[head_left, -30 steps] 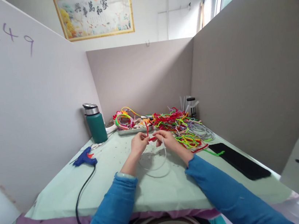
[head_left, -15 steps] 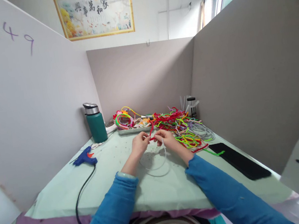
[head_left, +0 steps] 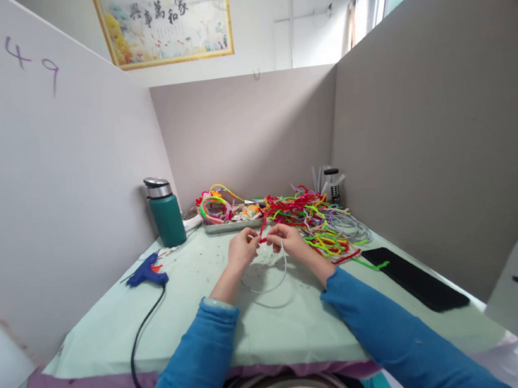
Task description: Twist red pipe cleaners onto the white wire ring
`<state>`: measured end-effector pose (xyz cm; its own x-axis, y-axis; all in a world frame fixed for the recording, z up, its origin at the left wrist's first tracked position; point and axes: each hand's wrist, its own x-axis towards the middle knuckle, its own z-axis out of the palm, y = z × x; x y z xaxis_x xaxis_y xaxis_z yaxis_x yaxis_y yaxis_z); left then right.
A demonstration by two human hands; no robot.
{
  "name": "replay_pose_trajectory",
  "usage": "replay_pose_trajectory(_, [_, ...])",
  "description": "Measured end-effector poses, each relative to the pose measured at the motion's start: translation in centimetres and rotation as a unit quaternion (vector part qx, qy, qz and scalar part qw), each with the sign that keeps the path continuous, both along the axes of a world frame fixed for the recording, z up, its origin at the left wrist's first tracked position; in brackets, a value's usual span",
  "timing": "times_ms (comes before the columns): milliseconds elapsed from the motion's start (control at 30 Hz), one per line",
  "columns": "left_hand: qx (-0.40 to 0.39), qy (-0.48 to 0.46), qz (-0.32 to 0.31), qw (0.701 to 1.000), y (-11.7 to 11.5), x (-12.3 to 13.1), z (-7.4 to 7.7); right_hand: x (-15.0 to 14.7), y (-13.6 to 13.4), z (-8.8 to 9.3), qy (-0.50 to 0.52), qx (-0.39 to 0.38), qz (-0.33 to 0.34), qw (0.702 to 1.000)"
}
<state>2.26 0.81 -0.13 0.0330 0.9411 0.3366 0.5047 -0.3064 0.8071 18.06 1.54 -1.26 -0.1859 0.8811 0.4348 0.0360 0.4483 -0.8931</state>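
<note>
Red pipe-cleaner, pinched by left hand and right hand (neither nearer), bridges them, roughly paralleling the bench's near edge.

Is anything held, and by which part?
Left hand and right hand pinch a fuzzy red strip by its lower part; how they hold the thin white curved band is unclear.

Left hand and right hand close together over pale green table cover, fingertips pinching red pipe cleaner between them. Thin white hoop hangs below. Behind: metal tray, tangled pipe-cleaner heap. Left side: blue glue gun, green bottle upright. Right: black slab, green strand overlapping its edge.
</note>
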Motion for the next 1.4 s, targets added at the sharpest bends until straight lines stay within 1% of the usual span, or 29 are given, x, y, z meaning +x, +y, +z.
replay_pose_trajectory(233, [0.034, 0.007, 0.010, 0.999, 0.4, -0.1, -0.3, 0.0, 0.0, 0.0, 0.009, -0.008, 0.007, 1.000])
replay_pose_trajectory(433, [0.023, 0.000, -0.006, 1.000, 0.2, 0.0, 0.0, 0.2, 0.5, -0.4, 0.024, -0.009, 0.018, 1.000])
replay_pose_trajectory(667, [0.061, -0.004, 0.000, 0.998, 0.3, 0.0, -0.2, 0.2, 0.8, -0.4, 0.025, -0.004, 0.011, 1.000])
replay_pose_trajectory(900, [0.080, 0.040, -0.010, 0.996, 0.3, 0.0, 0.0, 0.2, 0.3, 0.1, 0.029, -0.008, -0.009, 0.999])
replay_pose_trajectory(1067, [0.131, 0.122, -0.011, 0.984, 0.4, 0.0, 0.0, 0.3, -0.2, 0.5, 0.047, -0.002, -0.013, 0.999])
replay_pose_trajectory(1133, [0.142, 0.142, -0.004, 0.980, 0.5, 0.0, -0.1, 0.4, -0.2, 0.6, 0.053, 0.004, -0.009, 0.999])
replay_pose_trajectory(1233, [0.149, 0.138, 0.001, 0.979, 0.7, 0.0, -0.3, 0.3, -0.2, 0.5, 0.062, 0.002, 0.001, 0.998])
replay_pose_trajectory(1400, [0.162, 0.123, -0.008, 0.979, 0.9, 0.0, -0.4, 0.2, -0.1, 0.3, 0.058, -0.018, 0.007, 0.998])
